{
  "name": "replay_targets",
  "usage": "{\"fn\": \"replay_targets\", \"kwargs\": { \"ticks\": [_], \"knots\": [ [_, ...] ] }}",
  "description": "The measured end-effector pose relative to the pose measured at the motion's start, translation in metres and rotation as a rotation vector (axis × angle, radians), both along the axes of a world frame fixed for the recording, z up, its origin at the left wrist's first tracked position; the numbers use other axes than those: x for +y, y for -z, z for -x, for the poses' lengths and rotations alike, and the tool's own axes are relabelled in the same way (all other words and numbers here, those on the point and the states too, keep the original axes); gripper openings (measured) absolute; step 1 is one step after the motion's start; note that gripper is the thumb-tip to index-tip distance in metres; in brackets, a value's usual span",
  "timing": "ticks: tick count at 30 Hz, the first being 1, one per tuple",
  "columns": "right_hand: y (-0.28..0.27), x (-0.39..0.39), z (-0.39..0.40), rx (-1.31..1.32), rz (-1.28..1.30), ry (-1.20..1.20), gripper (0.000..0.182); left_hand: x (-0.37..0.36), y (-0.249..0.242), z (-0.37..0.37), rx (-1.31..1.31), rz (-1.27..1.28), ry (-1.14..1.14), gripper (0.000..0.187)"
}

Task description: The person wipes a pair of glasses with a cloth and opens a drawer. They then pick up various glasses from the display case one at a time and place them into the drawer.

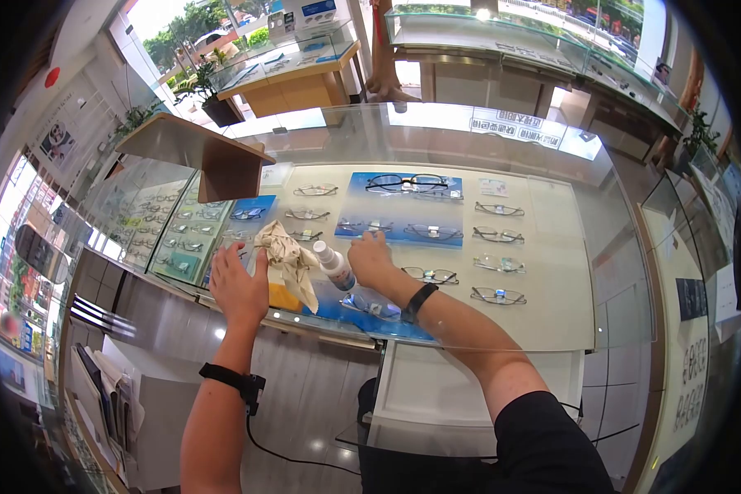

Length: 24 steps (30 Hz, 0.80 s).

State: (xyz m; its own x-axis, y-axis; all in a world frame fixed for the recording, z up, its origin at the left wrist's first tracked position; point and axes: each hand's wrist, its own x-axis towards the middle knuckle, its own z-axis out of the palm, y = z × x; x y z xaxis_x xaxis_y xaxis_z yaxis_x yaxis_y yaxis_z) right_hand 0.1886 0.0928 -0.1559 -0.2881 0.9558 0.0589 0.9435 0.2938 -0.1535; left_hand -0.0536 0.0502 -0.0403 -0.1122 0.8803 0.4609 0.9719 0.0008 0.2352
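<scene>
My left hand (239,284) rests at the left of the glass counter, fingers apart and holding nothing. Just right of it lies a crumpled beige cloth (286,257). A small white spray bottle (333,265) stands between the cloth and my right hand (372,259). The fingers of that right hand are curled in; whatever they may hold is hidden. Beyond it is a dark-rimmed pair of eyeglasses (407,183), over a blue display card (400,216). Another pair of eyeglasses (371,308) is near the front edge, below the bottle.
Rows of eyeglasses (499,236) lie under the glass top. A brown wooden stand (222,169) is at the counter's left. Below the front edge, a white drawer (461,391) is pulled out. A black cable (296,461) hangs from my left wrist strap.
</scene>
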Motion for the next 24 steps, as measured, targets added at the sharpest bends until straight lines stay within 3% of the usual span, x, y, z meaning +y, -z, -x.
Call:
{"fn": "replay_targets", "kwargs": {
  "ticks": [6,9,12,20,24],
  "knots": [
    [0.001,0.0,-0.004,0.009,-0.024,-0.011,0.024,-0.002,-0.005,-0.003,-0.016,0.025,0.007,0.052],
    [-0.024,-0.008,-0.01,0.064,-0.056,-0.048,0.015,-0.002,-0.002,-0.002,0.002,-0.006,0.01,0.052],
    [-0.029,-0.018,-0.016,0.043,-0.101,-0.056,0.031,-0.003,-0.005,-0.004,-0.015,-0.008,-0.008,0.054],
    [-0.065,-0.089,-0.023,-0.034,0.161,-0.185,0.031,-0.006,-0.005,-0.008,-0.042,-0.06,0.004,0.052],
    [-0.037,-0.093,-0.021,-0.101,0.048,-0.174,0.023,-0.006,-0.003,-0.008,-0.058,-0.063,0.002,0.051]
  ]
}}
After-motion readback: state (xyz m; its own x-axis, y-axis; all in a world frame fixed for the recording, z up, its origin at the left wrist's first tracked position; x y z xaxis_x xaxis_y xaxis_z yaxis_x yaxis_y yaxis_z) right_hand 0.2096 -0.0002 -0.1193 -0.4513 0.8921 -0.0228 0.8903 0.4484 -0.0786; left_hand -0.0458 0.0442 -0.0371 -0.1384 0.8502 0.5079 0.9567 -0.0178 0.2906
